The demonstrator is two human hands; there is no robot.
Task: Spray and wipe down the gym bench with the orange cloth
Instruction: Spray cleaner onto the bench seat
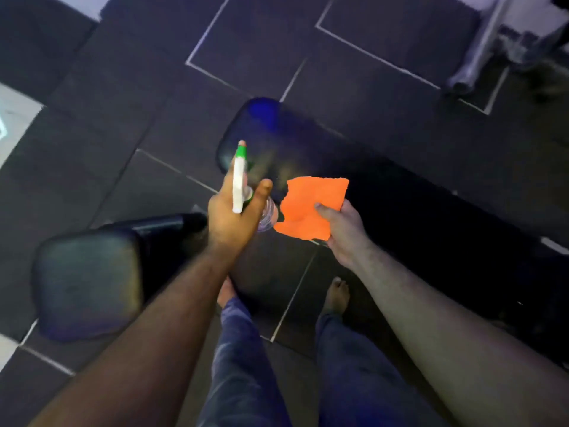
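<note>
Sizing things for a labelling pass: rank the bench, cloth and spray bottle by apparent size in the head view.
1. bench, largest
2. cloth
3. spray bottle, smallest, though the left hand hides part of it

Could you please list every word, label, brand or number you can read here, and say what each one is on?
There is no readable text.
Clear plastic spray bottle with white and green trigger head, in the left hand: no label legible.
Square orange cloth, in the right hand: plain.
Black padded gym bench: no marking visible.
Dark floor tiles: only pale lines.
</note>
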